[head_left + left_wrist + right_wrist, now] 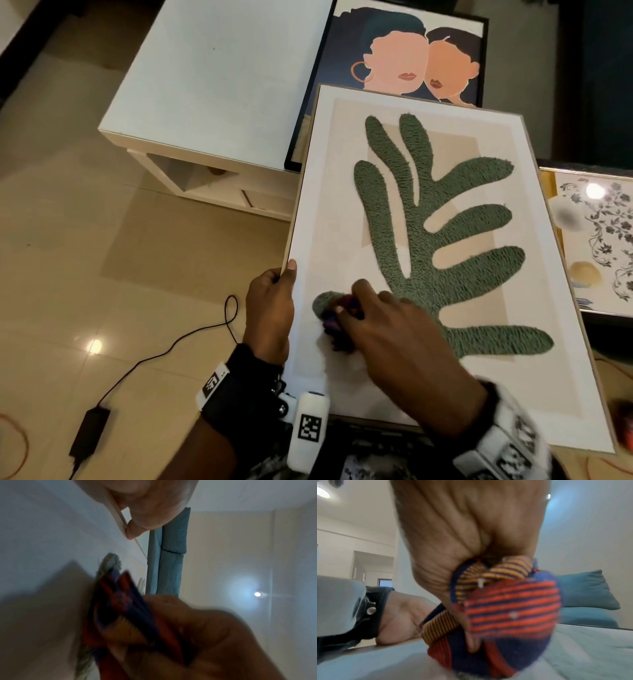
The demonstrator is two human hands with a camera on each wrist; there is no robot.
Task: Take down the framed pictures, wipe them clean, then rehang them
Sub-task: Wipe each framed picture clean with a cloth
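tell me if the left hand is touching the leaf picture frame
Touching. The head view shows the left hand gripping the left edge of the leaf picture frame, thumb on its front; the left wrist view shows fingers on that edge.

A white side table [212, 78] stands on the tiled floor [68, 257], a black cable [164, 346] and adapter [89, 433] nearby.

This is a home, a living room by the look of it. The landmark is a low white side table [219, 78] standing on glossy beige floor tiles [68, 240]. Framed art lies flat just right of the table: a portrait print of two faces [411, 58] and, nearer the person, a tufted green leaf picture [442, 219]. Well right of the table a floral-patterned glass surface [596, 236] shows. The wrist views add a teal sofa cushion [585, 589], plain pale walls and a ceiling light [322, 492].
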